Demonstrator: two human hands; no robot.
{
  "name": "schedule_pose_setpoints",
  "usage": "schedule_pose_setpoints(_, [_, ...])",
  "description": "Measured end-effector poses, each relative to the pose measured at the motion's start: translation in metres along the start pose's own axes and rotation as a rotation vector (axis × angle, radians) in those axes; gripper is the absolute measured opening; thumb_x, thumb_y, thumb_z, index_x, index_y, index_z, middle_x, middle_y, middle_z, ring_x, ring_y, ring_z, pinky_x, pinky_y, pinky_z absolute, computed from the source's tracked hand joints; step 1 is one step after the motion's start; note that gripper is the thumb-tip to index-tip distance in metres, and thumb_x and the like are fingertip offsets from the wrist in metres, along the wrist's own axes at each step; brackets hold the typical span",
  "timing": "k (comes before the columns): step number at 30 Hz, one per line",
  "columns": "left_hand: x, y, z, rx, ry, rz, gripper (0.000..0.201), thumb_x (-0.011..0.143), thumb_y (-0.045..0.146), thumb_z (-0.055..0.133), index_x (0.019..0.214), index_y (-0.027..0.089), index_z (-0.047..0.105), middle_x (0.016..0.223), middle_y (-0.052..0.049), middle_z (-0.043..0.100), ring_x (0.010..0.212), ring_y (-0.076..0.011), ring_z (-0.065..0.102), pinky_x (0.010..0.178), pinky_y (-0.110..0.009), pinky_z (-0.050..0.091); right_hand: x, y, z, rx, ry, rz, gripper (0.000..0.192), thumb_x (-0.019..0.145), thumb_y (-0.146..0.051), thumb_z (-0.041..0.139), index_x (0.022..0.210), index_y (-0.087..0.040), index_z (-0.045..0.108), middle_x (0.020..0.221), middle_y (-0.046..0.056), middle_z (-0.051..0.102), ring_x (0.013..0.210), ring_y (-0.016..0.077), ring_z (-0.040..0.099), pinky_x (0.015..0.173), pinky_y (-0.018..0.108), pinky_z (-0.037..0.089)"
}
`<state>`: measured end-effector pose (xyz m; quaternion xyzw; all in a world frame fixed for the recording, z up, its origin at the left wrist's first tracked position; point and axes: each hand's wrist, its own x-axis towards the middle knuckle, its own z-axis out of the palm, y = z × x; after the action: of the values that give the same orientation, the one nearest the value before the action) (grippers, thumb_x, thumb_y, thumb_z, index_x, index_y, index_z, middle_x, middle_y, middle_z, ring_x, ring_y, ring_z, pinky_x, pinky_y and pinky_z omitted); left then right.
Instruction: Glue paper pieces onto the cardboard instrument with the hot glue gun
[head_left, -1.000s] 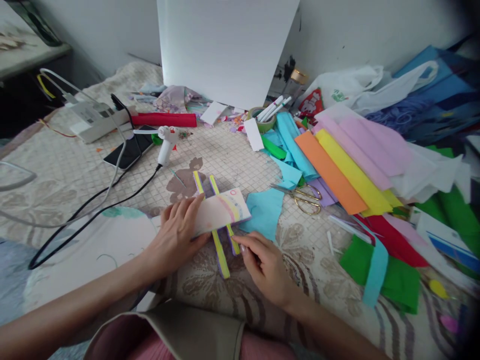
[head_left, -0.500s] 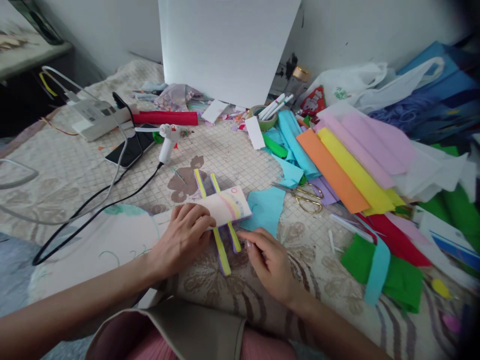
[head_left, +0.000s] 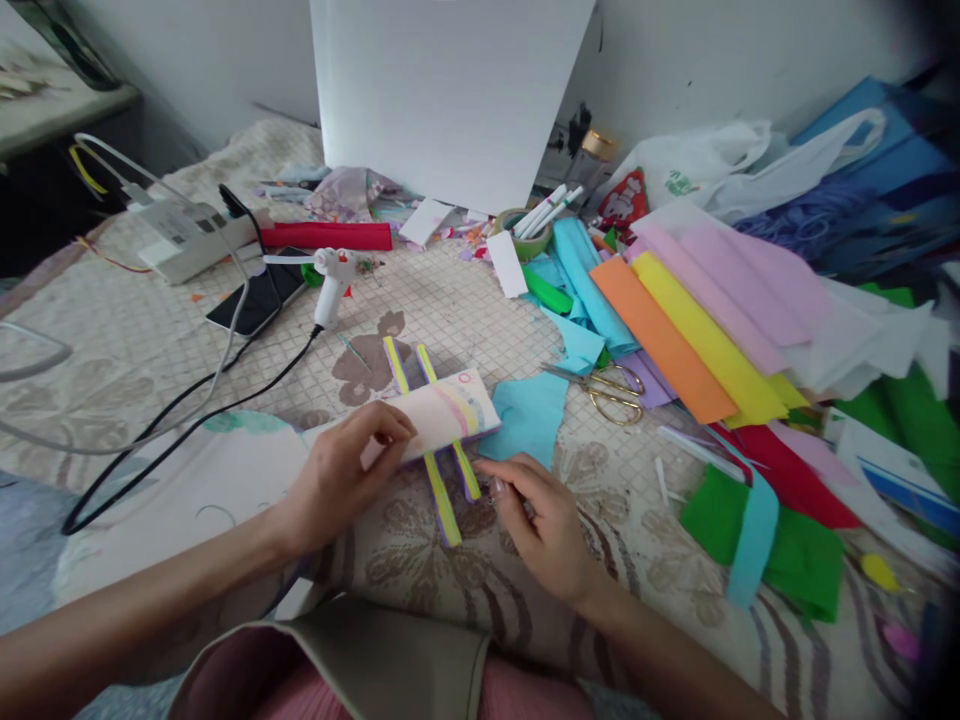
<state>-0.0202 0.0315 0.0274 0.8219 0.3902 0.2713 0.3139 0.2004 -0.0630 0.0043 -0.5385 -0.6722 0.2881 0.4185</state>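
White strip (head_left: 442,412) beneath curled left fingers (head_left: 377,420)

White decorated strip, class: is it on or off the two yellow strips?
On: the white decorated strip lies across the purple-edged yellow strips, hiding their middles, while their ends show beyond both of its long edges.

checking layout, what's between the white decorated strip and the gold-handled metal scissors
A flat light blue sheet lies between strip and scissors in the head view.
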Motion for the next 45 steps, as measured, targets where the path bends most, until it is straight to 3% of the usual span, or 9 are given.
schedule_pose_setpoints(5, [0.004,-0.003,-0.020,-0.091,0.097,-0.183,0.005,0.091,0.025,0.049,0.088,0.021,0.052,0.073,0.002,0.061,0.060,-0.0112,0.058,0.055,-0.025,0.047,-0.002,0.002,0.000,0.006,0.011,0.004,0.029,0.090,-0.009,0.044,0.111,-0.020,0.061,0.089,0.004,0.063,0.081,0.0144,0.059,0.071,0.028,0.049])
schedule_pose_setpoints(10, [0.006,0.001,-0.016,0.234,-0.076,0.133,0.004,0.087,0.025,0.056,0.086,0.021,0.057,0.082,-0.001,0.059,0.077,-0.0160,0.056,0.068,-0.030,0.047,-0.001,0.001,0.001,0.011,0.017,0.003,0.029,0.090,-0.010,0.043,0.111,-0.021,0.061,0.086,0.004,0.061,0.077,0.0143,0.058,0.068,0.028,0.049])
schedule_pose_setpoints(13, [0.005,0.002,-0.005,0.314,-0.121,0.195,0.010,0.085,0.021,0.057,0.094,0.020,0.053,0.095,-0.005,0.056,0.090,-0.0205,0.053,0.080,-0.038,0.046,0.000,0.001,0.000,0.010,0.021,0.010,0.029,0.091,-0.011,0.043,0.110,-0.021,0.061,0.085,0.004,0.061,0.076,0.0143,0.058,0.067,0.027,0.049])
schedule_pose_setpoints(17, [0.003,-0.001,0.002,0.321,-0.140,0.185,0.016,0.084,0.013,0.052,0.097,0.020,0.046,0.101,-0.006,0.051,0.095,-0.0212,0.050,0.087,-0.043,0.043,0.001,0.001,0.000,0.009,0.024,0.011,0.028,0.091,-0.011,0.043,0.110,-0.021,0.062,0.084,0.003,0.061,0.075,0.0142,0.058,0.067,0.027,0.049])
schedule_pose_setpoints(22, [0.001,-0.005,0.002,0.241,-0.053,0.141,0.017,0.087,0.017,0.052,0.102,0.022,0.046,0.104,-0.006,0.051,0.100,-0.0208,0.051,0.087,-0.040,0.046,0.002,0.002,0.001,0.004,0.002,0.036,0.029,0.091,-0.011,0.042,0.111,-0.021,0.061,0.088,0.005,0.061,0.079,0.0153,0.059,0.069,0.028,0.050])
schedule_pose_setpoints(26, [-0.003,-0.010,-0.002,0.343,0.017,0.067,0.046,0.081,0.030,0.063,0.121,0.023,0.040,0.125,-0.011,0.047,0.116,-0.0300,0.046,0.094,-0.051,0.041,0.003,0.001,0.003,-0.031,-0.024,0.073,0.031,0.091,-0.013,0.043,0.115,-0.021,0.059,0.096,0.007,0.060,0.087,0.0170,0.059,0.076,0.031,0.051])
schedule_pose_setpoints(29, [-0.007,-0.017,-0.003,0.404,-0.032,0.010,0.062,0.079,0.034,0.064,0.130,0.023,0.031,0.135,-0.014,0.041,0.121,-0.0352,0.043,0.095,-0.054,0.040,0.004,0.001,0.005,-0.060,-0.070,0.101,0.033,0.089,-0.013,0.045,0.119,-0.021,0.058,0.101,0.008,0.058,0.090,0.0179,0.058,0.075,0.031,0.052])
schedule_pose_setpoints(40, [-0.013,-0.030,0.000,0.401,-0.043,0.004,0.064,0.077,0.034,0.063,0.132,0.027,0.031,0.122,-0.010,0.054,0.113,-0.0340,0.052,0.091,-0.049,0.044,0.004,0.001,0.006,-0.016,-0.115,0.054,0.038,0.089,-0.010,0.043,0.121,-0.024,0.058,0.100,0.007,0.059,0.091,0.0176,0.058,0.080,0.033,0.051])
schedule_pose_setpoints(45, [-0.013,-0.028,-0.001,0.381,-0.042,-0.003,0.060,0.079,0.036,0.062,0.129,0.024,0.033,0.121,-0.010,0.054,0.111,-0.0325,0.052,0.090,-0.047,0.044,0.004,0.002,0.007,0.000,-0.035,0.109,0.031,0.090,-0.012,0.044,0.114,-0.020,0.062,0.096,0.007,0.061,0.088,0.0174,0.059,0.076,0.031,0.052])
